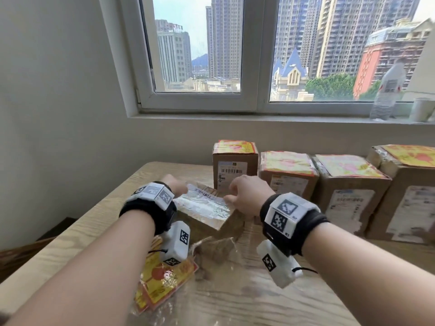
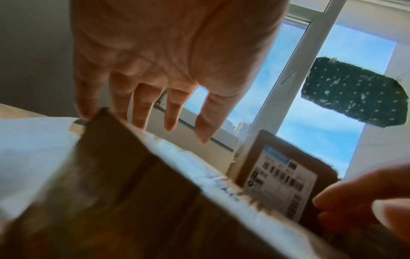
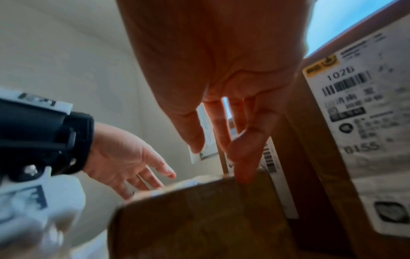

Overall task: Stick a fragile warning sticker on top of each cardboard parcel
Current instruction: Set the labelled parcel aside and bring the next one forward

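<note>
A small cardboard parcel (image 1: pixel 207 208) (image 2: pixel 133 192) (image 3: pixel 199 219) with shiny clear tape on top lies mid-table and carries no yellow sticker. My left hand (image 1: pixel 175 184) (image 2: pixel 155 70) (image 3: pixel 124 157) reaches over its far left corner with fingers straight and spread, the little finger touching the corner. At the parcel's far right edge is my right hand (image 1: pixel 247 196) (image 3: pixel 221 70), its straight fingertips resting on that edge. A stack of yellow-and-red stickers (image 1: pixel 164 278) lies on the table below my left wrist. Neither hand holds anything.
Several bigger parcels (image 1: pixel 287 175) stand in a row along the back wall, each with a yellow-and-red sticker (image 1: pixel 287 161) on top. Crumpled clear film (image 1: pixel 216 250) lies in front of the small parcel. A bottle (image 1: pixel 388 90) and a cup (image 1: pixel 422 109) stand on the windowsill.
</note>
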Demonstrator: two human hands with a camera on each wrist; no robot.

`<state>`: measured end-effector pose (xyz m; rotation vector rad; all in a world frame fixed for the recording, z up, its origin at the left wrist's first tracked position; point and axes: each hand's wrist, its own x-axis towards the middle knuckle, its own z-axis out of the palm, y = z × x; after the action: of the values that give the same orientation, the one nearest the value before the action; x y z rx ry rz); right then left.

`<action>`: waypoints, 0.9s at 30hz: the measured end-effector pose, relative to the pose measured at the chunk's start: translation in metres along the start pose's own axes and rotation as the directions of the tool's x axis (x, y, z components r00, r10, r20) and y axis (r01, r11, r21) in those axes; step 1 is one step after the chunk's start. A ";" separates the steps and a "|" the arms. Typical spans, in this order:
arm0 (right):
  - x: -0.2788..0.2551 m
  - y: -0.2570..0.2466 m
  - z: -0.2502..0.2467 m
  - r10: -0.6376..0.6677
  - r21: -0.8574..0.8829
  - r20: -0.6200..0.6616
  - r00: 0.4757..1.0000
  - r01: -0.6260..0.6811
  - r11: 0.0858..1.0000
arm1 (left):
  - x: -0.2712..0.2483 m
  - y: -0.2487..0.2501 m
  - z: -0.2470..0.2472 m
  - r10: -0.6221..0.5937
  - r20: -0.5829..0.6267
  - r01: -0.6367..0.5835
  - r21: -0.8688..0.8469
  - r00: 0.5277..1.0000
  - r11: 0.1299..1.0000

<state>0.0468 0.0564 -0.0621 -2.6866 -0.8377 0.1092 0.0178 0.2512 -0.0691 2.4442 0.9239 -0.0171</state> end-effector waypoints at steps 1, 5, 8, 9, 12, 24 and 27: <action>0.000 0.001 0.007 0.030 -0.048 0.033 0.999 -0.029 0.998 | -0.001 -0.007 0.005 -0.014 0.019 0.014 0.040 1.000 0.999; -0.001 0.005 0.024 0.097 0.075 0.161 0.982 -0.110 0.991 | -0.003 -0.022 0.016 -0.055 0.030 0.054 0.022 0.998 0.998; -0.001 0.006 0.023 0.109 0.234 0.162 0.981 -0.145 0.961 | -0.007 -0.021 0.012 -0.041 0.005 0.041 -0.059 0.999 0.997; -0.001 0.006 0.022 0.103 0.237 0.159 0.982 -0.139 0.962 | -0.010 -0.020 0.009 -0.025 -0.015 0.024 -0.083 1.000 0.996; -0.005 0.003 0.018 0.093 0.191 0.143 0.985 -0.119 0.974 | -0.018 -0.017 -0.004 0.008 -0.104 -0.025 -0.171 0.995 0.985; -0.059 0.001 -0.029 0.093 0.470 -0.150 0.984 -0.012 0.882 | -0.107 0.007 -0.065 0.102 -0.402 -0.316 -0.512 0.910 0.799; -0.080 0.013 -0.045 0.146 0.602 -0.144 0.979 -0.030 0.798 | -0.139 0.029 -0.073 0.164 -0.464 -0.418 -0.521 0.871 0.744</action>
<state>-0.0047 -0.0118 -0.0255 -2.0901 -0.5037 0.1211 -0.0829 0.1830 0.0337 1.9589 0.5449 0.7977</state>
